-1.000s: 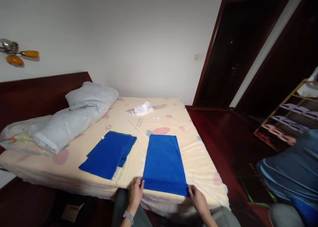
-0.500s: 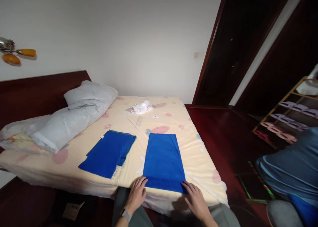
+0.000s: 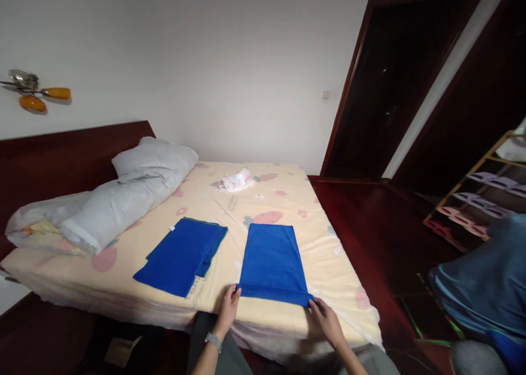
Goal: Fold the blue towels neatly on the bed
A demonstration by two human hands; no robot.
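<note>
A bedroom with a white wall (image 3: 246, 79), a dark door (image 3: 380, 96) and a bed (image 3: 343, 309) covered in a cream sheet with pink and grey-green prints. At its near edge, the left hand (image 3: 228, 309), watch (image 3: 213, 340) on the wrist, has its grip closed in a pinch on the near left corner of a blue cloth (image 3: 272, 260). The right hand (image 3: 327, 319) pinches the near right corner, its grip closed too. Half a second ago the fingers lay looser and more spread at these corners; now the near edge sits farther up the bed and the cloth looks shorter, a narrow folded band running between the two grips. Left of the left grip, apart from it, a second blue cloth (image 3: 176, 260) lies folded unevenly, as before. Well beyond both grips is a crumpled white bag (image 3: 237, 181); beyond and to the left, a pale bundle (image 3: 123, 200). Right of the right grip, a person in blue (image 3: 489, 276) is partly visible near a slipper rack (image 3: 464, 184).
</note>
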